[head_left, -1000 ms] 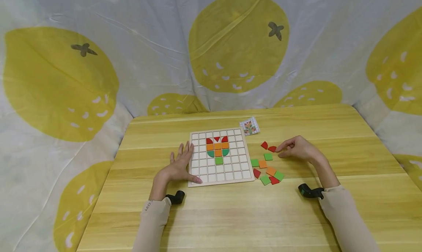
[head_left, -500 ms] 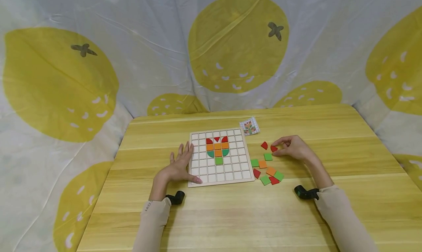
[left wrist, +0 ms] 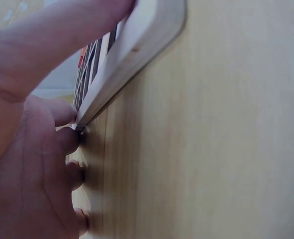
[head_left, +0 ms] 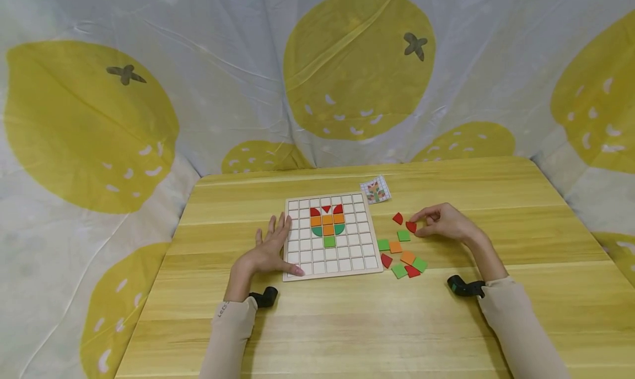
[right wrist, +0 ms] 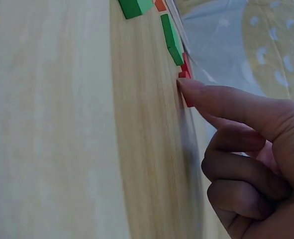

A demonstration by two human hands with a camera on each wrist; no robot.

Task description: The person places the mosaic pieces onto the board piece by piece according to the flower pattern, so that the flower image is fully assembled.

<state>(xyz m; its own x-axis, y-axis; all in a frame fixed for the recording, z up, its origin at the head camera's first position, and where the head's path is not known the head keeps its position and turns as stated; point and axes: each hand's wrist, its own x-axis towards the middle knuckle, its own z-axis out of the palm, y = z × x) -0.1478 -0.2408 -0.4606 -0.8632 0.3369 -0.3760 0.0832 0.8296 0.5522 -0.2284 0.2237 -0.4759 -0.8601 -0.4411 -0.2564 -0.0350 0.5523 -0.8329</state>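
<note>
A wooden grid board [head_left: 333, 264] carries an inlaid tulip-like pattern of red, orange and green tiles. Along its left edge lies my left hand [head_left: 268, 250], fingers spread against the side and thumb on the front left corner; the left wrist view shows the thumb over the board's rim [left wrist: 132, 57]. To the right of the board, my right hand [head_left: 443, 222] pinches a red quarter-circle tile [head_left: 410, 226] between thumb and forefinger, low at the tabletop. In the right wrist view the fingertips partly cover that red tile [right wrist: 189, 103], while the other fingers are curled.
Another red tile [head_left: 398, 218] lies just left of the pinched one. Nearer me are several green, orange and red tiles, among them a green square [head_left: 404, 236] and an orange square [head_left: 408, 256]. A pattern card [head_left: 375, 189] lies by the board's far right corner.
My right hand has moved slightly left to the red quarter-circle tile, taken it between thumb and forefinger and turned it a little. The left hand and board have stayed still.
</note>
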